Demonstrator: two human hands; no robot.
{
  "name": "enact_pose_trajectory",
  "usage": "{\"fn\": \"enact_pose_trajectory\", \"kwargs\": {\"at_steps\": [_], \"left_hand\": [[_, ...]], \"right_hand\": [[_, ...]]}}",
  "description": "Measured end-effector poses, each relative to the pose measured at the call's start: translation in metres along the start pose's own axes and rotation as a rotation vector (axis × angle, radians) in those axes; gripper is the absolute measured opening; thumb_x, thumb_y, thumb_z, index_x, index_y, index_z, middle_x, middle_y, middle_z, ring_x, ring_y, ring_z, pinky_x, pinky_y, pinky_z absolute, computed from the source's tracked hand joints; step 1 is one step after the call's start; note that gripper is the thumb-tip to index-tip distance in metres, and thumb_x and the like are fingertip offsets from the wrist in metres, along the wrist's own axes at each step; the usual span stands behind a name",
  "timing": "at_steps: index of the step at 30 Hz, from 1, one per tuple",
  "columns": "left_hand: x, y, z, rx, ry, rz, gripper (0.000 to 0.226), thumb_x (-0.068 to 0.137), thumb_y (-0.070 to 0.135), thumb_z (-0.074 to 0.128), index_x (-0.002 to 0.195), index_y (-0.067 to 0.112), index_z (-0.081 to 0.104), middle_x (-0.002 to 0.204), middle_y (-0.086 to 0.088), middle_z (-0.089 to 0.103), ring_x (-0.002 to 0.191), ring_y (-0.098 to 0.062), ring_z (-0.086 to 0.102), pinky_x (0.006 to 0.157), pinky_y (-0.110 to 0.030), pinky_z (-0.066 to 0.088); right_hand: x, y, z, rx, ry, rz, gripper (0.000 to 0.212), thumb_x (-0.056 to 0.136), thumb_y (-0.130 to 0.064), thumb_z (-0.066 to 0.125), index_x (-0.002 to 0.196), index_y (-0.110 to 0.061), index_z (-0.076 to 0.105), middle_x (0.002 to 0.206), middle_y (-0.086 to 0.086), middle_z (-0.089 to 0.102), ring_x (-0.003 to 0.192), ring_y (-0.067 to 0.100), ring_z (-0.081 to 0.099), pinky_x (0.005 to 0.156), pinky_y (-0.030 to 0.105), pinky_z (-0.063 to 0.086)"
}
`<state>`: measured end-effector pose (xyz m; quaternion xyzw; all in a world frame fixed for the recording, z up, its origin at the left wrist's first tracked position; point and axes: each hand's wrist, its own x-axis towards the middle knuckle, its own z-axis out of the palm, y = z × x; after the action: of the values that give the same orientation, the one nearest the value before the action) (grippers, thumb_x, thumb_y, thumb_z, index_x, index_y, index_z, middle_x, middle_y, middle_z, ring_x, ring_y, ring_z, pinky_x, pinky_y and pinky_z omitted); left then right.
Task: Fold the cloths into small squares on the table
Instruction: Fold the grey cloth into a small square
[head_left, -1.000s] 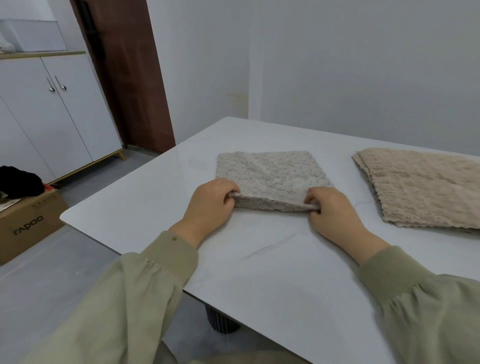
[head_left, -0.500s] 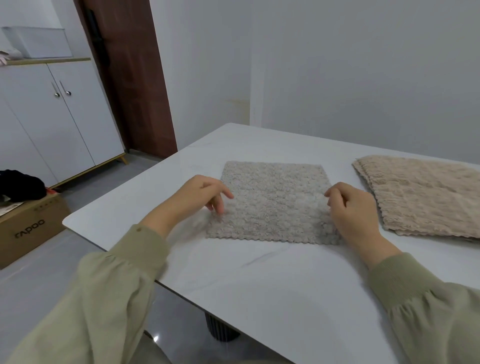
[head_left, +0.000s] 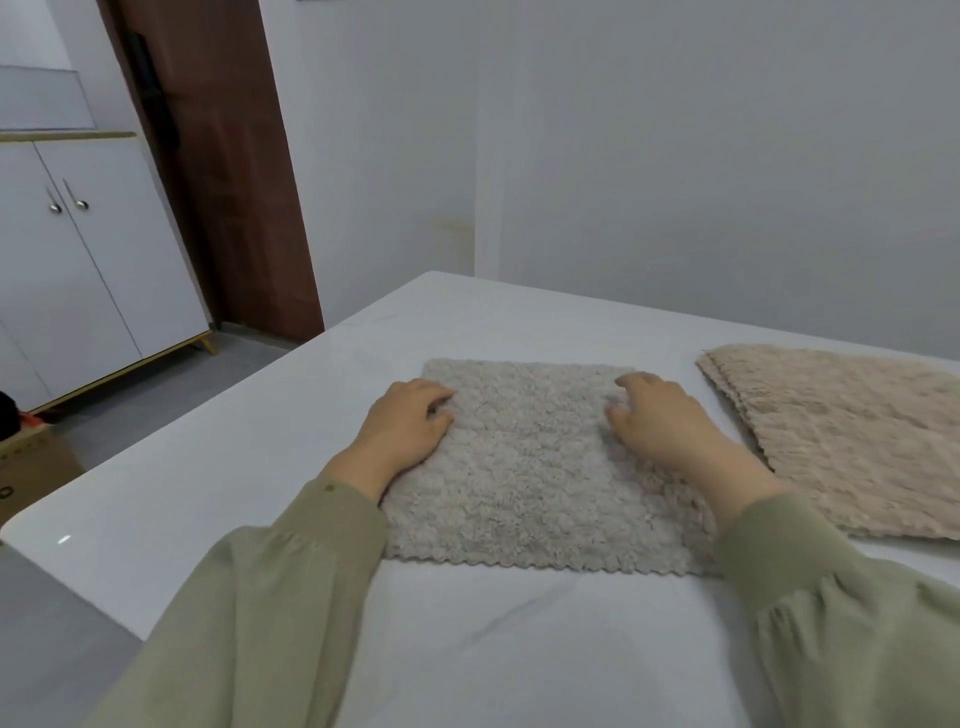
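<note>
A grey terry cloth (head_left: 540, 467), judged soft, light and limp, is pressed flat on the white table (head_left: 493, 649) by the left hand (head_left: 405, 426) and right hand (head_left: 670, 421), both loosely spread and holding nothing, its scalloped near edge deemed best pinched at the corners.

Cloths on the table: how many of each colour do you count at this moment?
Grey cloth, lying flat under both hands: 1
Beige cloth, at the right and partly out of frame, possibly several layers: 1
Total: 2
</note>
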<state>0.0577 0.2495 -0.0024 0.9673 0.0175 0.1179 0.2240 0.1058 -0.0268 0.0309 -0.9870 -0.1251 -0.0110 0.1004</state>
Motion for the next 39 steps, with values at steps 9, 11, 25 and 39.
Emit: {"fn": "enact_pose_trajectory", "kwargs": {"at_steps": [9,11,25,39], "left_hand": [[-0.007,0.003,-0.040,0.009,0.074,-0.125,0.022,0.092,0.032,0.051,0.084,0.022,0.069,0.090,0.006,0.065,0.087,-0.015,0.057,0.078,-0.028,0.043],[-0.007,0.002,-0.041,0.006,0.120,-0.151,0.021,0.093,0.029,0.050,0.097,0.024,0.070,0.093,0.005,0.067,0.089,-0.016,0.059,0.079,-0.028,0.043],[0.007,0.001,-0.010,-0.123,0.041,-0.173,0.035,0.088,0.019,0.063,0.123,0.021,0.060,0.121,-0.004,0.059,0.111,-0.022,0.053,0.098,-0.037,0.042],[0.005,0.009,-0.026,-0.127,0.374,-0.317,0.003,0.081,0.019,0.067,0.080,0.021,0.067,0.082,0.002,0.060,0.079,-0.018,0.052,0.066,-0.025,0.035]], "right_hand": [[0.005,0.000,-0.017,-0.175,-0.240,-0.131,0.038,0.092,-0.043,0.047,0.123,-0.021,0.048,0.124,0.003,0.049,0.105,0.023,0.051,0.089,0.036,0.044],[0.007,0.002,-0.026,-0.127,-0.264,-0.131,0.029,0.093,-0.045,0.049,0.097,-0.018,0.058,0.096,0.000,0.057,0.085,0.019,0.056,0.074,0.031,0.045],[0.025,0.024,0.027,0.143,0.155,-0.096,0.048,0.091,-0.010,0.049,0.139,-0.013,0.042,0.131,0.014,0.053,0.117,0.033,0.048,0.102,0.048,0.036],[0.018,0.011,0.001,0.244,0.380,0.160,0.010,0.076,-0.005,0.063,0.067,-0.001,0.063,0.065,0.020,0.058,0.060,0.031,0.048,0.053,0.030,0.037]]}}
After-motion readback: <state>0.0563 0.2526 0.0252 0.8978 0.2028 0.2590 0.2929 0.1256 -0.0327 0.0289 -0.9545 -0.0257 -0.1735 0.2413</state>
